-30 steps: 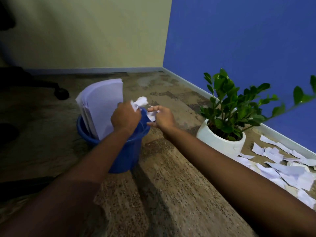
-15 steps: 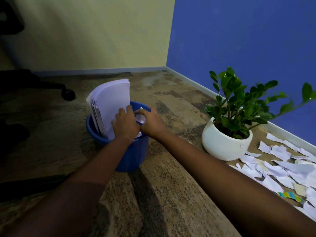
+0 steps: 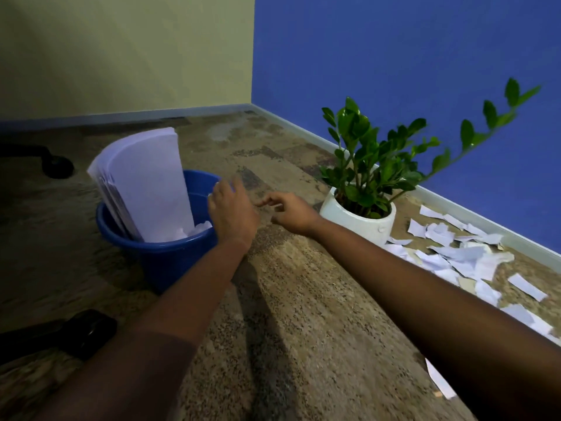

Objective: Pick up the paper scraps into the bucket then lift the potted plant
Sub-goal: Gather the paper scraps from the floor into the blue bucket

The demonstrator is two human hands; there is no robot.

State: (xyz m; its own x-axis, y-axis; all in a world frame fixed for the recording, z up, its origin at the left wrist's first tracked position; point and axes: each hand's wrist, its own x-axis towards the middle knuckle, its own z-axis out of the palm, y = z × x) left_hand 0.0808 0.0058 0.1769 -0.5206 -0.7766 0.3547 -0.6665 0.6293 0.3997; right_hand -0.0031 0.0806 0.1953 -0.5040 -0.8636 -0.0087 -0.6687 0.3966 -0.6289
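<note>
A blue bucket (image 3: 170, 253) stands on the carpet at centre left, with a tall curved stack of white sheets (image 3: 145, 183) and crumpled scraps (image 3: 200, 229) inside. My left hand (image 3: 232, 209) hovers at the bucket's right rim, fingers loose and holding nothing. My right hand (image 3: 291, 212) is just to its right, above the carpet, fingers relaxed and holding nothing. A green potted plant (image 3: 370, 165) in a white pot (image 3: 358, 220) stands further right. Several white paper scraps (image 3: 455, 256) lie scattered on the carpet right of the pot.
A blue wall with a pale skirting board (image 3: 473, 214) runs behind the plant. Black chair legs with castors are at far left (image 3: 57, 167) and lower left (image 3: 88, 332). One more scrap (image 3: 440, 381) lies by my right forearm.
Both hands held scraps over the bucket, pushed them inside, and have now come out holding nothing and shifted right. The camera view has also turned slightly.
</note>
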